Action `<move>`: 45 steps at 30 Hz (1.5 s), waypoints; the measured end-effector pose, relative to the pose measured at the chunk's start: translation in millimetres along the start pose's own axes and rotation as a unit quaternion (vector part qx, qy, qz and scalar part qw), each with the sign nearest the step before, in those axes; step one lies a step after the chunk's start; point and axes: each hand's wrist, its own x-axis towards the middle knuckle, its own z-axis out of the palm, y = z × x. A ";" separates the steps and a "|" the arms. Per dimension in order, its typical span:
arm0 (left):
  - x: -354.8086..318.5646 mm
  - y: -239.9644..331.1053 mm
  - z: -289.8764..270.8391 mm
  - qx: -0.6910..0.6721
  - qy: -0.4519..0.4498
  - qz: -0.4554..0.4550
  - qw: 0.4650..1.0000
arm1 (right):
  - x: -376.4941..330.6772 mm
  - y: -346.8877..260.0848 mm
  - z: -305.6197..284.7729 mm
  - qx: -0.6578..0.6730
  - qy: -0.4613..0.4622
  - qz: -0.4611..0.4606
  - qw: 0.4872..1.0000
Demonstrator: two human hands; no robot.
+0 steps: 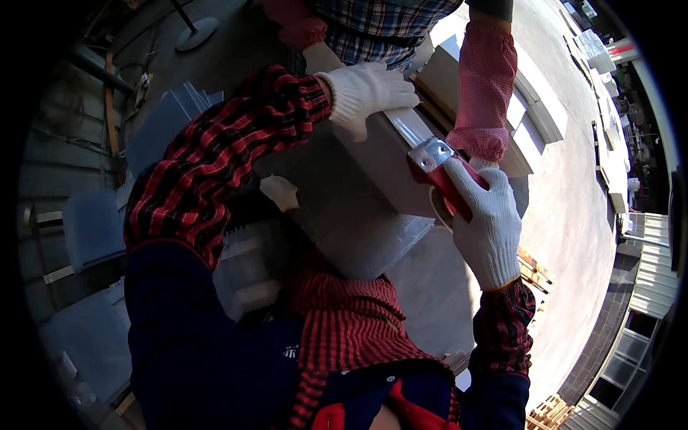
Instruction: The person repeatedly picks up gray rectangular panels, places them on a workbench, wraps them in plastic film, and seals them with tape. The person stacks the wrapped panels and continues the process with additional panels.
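Observation:
My right hand (487,222), in a white knit glove, is closed around a red tape dispenser (459,188) with a shiny metal plate. A strip of clear tape (408,129) runs from the plate over the top edge of a grey block-shaped package (344,193), which looks wrapped in film. My left hand (369,92), gloved too, lies with fingers stretched out across the package's far top end. A white glove-like shape (279,192) shows at the package's left side; whose it is I cannot tell.
Opposite me stands a person in a plaid shirt (373,29), one pink-checked sleeve (486,86) reaching down behind the dispenser. White stacked slabs (534,107) stand at the right. Grey panels (93,222) lean at the left. Wooden pallets (548,414) lie at lower right.

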 end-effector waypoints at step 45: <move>68.4 164.5 83.4 -0.071 0.251 -0.049 0.964 | -159.0 56.4 126.1 0.082 -0.335 0.020 0.939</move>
